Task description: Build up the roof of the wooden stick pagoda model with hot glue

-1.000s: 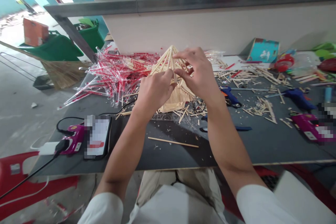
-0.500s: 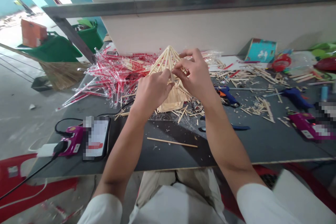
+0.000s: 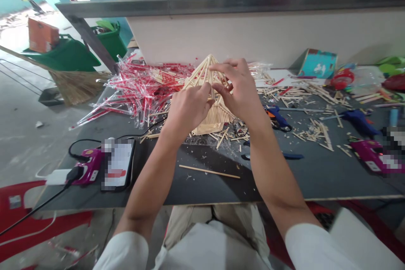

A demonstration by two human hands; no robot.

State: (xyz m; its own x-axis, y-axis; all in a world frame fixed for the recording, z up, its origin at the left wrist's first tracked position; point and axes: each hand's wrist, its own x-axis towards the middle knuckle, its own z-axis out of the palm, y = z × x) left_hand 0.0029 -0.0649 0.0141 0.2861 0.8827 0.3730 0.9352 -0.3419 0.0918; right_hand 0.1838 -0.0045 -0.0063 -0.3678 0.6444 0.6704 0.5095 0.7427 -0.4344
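A small house-like model of thin wooden sticks (image 3: 210, 123) stands on the dark table, with a pointed roof frame (image 3: 202, 71) of sticks meeting at a peak. My left hand (image 3: 190, 105) is closed at the roof's lower front, its thumb and fingers pinching the stick frame. On the right side of the roof, my right hand (image 3: 242, 88) has its index finger stretched toward the sticks below the peak. Its thumb sits lower, apart from that finger. My hands hide much of the model's middle. One loose bamboo stick (image 3: 209, 171) lies in front.
Red-and-clear plastic wrappers (image 3: 139, 88) pile up at the left. A phone (image 3: 118, 164) lies beside a purple power strip (image 3: 90, 166). Blue glue guns (image 3: 278, 119) and cut stick pieces (image 3: 319, 133) are scattered to the right. A wall (image 3: 253, 36) rises behind the table.
My right index finger has lifted away from the thumb, up toward the roof's peak. My left hand keeps its place at the frame. The view has shifted slightly.
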